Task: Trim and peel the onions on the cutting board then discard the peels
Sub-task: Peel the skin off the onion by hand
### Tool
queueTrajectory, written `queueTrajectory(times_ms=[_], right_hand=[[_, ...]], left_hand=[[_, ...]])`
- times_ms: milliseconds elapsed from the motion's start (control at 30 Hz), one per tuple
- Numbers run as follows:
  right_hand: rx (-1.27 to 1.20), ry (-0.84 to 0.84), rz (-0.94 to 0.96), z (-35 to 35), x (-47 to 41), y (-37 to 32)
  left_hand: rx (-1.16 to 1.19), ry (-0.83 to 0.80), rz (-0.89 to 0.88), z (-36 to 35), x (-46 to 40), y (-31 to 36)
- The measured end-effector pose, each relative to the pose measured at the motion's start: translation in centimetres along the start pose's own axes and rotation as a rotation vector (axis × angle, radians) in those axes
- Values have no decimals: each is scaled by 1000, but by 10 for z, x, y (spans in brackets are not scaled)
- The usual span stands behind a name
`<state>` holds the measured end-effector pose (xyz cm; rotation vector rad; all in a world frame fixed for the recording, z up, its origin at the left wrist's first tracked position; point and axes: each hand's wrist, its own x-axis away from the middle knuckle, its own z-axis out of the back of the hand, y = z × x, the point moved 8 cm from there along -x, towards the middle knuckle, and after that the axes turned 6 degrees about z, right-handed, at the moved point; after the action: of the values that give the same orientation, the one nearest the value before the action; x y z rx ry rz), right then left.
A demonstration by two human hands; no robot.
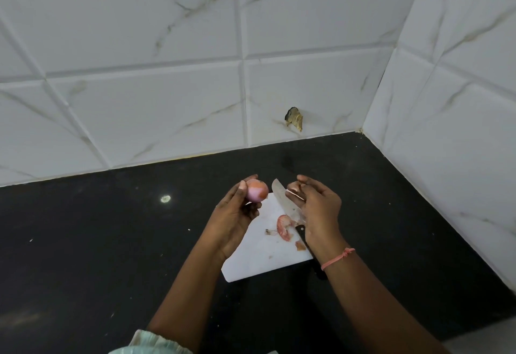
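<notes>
While the counter stretches dark on every side, the scene reads from left to right like this:

Countertop: black countertop (83, 242), speckled with pale crumbs, with one bright spot of reflected light left of the hands.

Sleeve: a pale gathered sleeve (150, 344) at the bottom edge, on the left arm.

Left hand: the left hand (234, 219) is raised above the far left corner of the board, fingers and thumb curled round the onion, palm turned towards the camera.

Onion: the onion (257, 190) sits at the fingertips, clear of the board; its skin is partly off, pink-white flesh below and orange-brown patches on top.

Cutting board: white cutting board (262, 258) lying flat on the counter, turned at an angle, under and between the two forearms.

Peels: a curled pink peel (283, 226) lies on the board just beside the knife, with smaller brown scraps near it.

Knife: the knife (284, 201) lies on the board's right side, blade pointing away, black handle running under the right wrist.

Right hand: the right hand (318, 208) hovers over the knife, fingers bent, thumb and forefinger pinching what looks like a small peel scrap (294, 186); the blur makes that uncertain.

Wristband: a pink thread wristband (337, 258) on the right wrist.

Wall: white marbled wall tiles (167, 74) behind and to the right, with a chipped hole (293, 117) low in one tile.
</notes>
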<state>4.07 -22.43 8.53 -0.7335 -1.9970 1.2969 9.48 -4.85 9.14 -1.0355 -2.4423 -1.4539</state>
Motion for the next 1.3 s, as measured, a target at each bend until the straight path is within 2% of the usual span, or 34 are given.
queueTrajectory(times_ms=[67, 133, 233, 333, 400, 467, 533, 900, 1100, 1300], right_hand=[[456, -22, 187, 8, -10, -3], [795, -149, 282, 7, -16, 4], [942, -262, 297, 4, -14, 15], [811, -281, 507, -12, 6, -6], [633, -404, 557, -29, 24, -20], [585, -520, 614, -45, 40, -30], [588, -512, 658, -50, 45, -34], [557, -418, 612, -42, 40, -36], [530, -474, 612, -47, 46, -41], [529, -427, 634, -43, 43, -43]], left_hand=[[-10, -7, -6, -1, 2, 2], [-61, 7, -33, 0, 2, 3], [-41, 23, -59, 2, 2, 4], [65, -7, -62, 0, 4, 4], [51, -21, -104, -3, 6, 7], [14, -16, -157, -3, 6, 10], [8, -21, -179, -4, 5, 12], [47, 4, -172, -5, 10, 12], [103, -10, -160, -10, 12, 13], [127, -17, -132, -11, 13, 10]])
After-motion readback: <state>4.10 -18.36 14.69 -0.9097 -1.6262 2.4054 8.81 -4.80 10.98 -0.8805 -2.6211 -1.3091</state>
